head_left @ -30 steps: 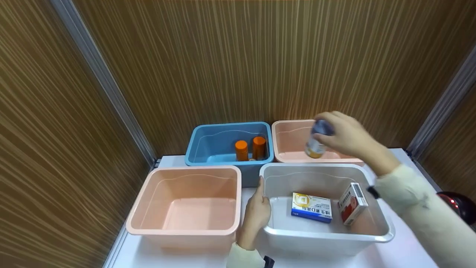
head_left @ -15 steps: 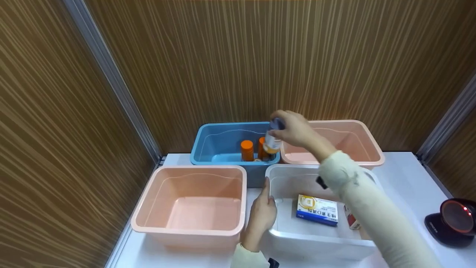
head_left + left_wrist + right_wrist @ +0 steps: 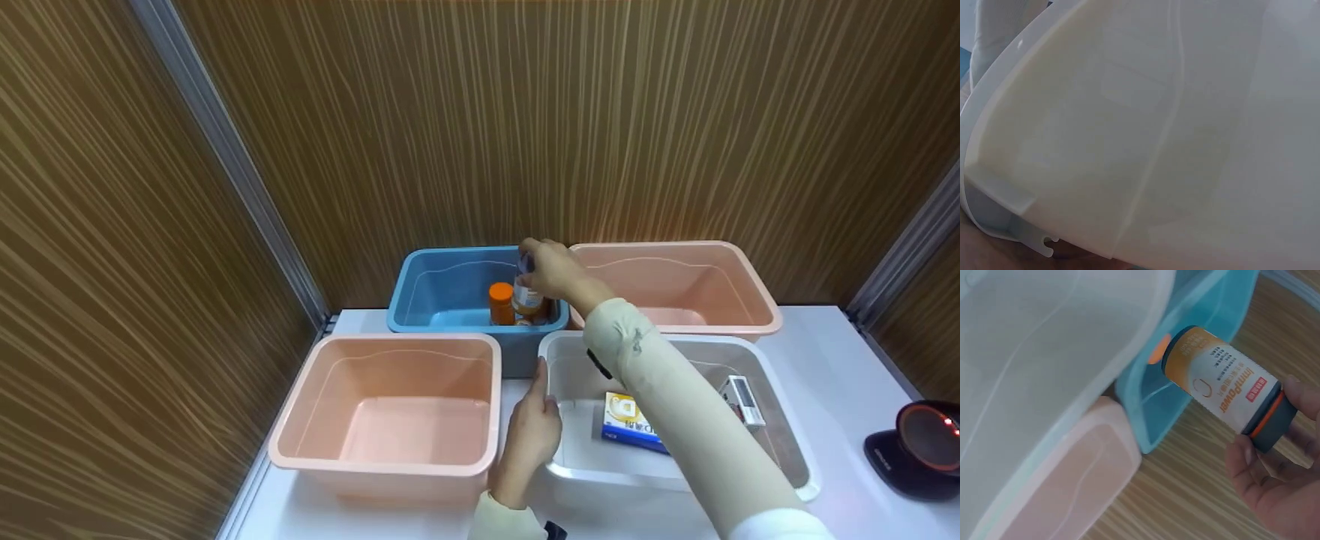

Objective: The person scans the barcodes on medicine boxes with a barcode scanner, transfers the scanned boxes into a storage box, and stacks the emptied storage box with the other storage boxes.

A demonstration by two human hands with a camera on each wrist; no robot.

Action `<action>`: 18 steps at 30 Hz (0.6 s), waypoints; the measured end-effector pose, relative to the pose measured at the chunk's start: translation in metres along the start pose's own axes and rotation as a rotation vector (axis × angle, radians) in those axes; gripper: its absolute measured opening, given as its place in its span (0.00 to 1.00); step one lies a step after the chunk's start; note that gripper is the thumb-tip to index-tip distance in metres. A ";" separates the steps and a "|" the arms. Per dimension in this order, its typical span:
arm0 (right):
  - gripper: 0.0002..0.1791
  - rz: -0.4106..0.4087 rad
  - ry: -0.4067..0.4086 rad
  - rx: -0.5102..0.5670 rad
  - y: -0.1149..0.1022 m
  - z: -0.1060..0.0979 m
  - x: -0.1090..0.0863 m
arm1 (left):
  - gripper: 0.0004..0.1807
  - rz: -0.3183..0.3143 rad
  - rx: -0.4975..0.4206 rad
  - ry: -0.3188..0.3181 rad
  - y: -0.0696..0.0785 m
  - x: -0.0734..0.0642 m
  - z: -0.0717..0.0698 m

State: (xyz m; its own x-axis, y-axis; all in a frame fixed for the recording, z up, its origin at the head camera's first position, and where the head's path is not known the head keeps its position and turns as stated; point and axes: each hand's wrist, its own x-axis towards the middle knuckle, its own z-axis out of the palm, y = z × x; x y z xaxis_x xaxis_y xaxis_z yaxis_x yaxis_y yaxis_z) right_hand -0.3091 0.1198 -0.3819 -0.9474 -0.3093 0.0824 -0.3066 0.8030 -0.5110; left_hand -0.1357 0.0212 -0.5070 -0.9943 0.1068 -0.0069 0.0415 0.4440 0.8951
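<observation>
My right hand (image 3: 553, 270) holds a supplement bottle (image 3: 527, 300) by its dark cap, low over the right part of the blue bin (image 3: 427, 289). In the right wrist view, fingers and thumb pinch the cap, and the white-and-orange labelled bottle (image 3: 1221, 379) tilts. Next to it in the blue bin stands an orange-capped bottle (image 3: 501, 300); more of the bin's contents are hidden behind the held bottle. My left hand (image 3: 531, 431) rests against the left rim of the white bin (image 3: 671, 480), one finger straight along it. The left wrist view is mostly filled by the white bin's wall (image 3: 1129, 112).
A pink bin (image 3: 386, 469) stands at front left, another pink bin (image 3: 675, 255) at back right. The white bin contains a blue-and-white medicine box (image 3: 626, 420) and a second small box (image 3: 742, 401). A black device with red lights (image 3: 919, 450) sits at far right.
My right hand carried the bottle left from above the back pink bin, then lowered it into the blue bin's right side. My left hand stays at the white bin's rim.
</observation>
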 end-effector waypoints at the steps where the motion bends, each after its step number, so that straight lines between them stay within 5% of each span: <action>1: 0.28 0.011 -0.011 -0.019 0.002 0.001 0.003 | 0.32 0.005 0.000 0.005 0.000 0.000 -0.001; 18: 0.30 0.112 -0.121 -0.151 0.030 -0.007 0.025 | 0.32 0.009 0.012 0.011 0.014 -0.012 0.006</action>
State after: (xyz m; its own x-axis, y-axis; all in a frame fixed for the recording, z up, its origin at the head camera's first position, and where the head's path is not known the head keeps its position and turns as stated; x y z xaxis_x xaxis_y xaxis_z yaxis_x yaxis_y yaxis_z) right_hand -0.3426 0.1402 -0.3889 -0.9612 -0.2656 -0.0751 -0.2192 0.8999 -0.3769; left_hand -0.1222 0.0317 -0.4972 -0.9949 0.1008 0.0058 0.0511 0.4541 0.8895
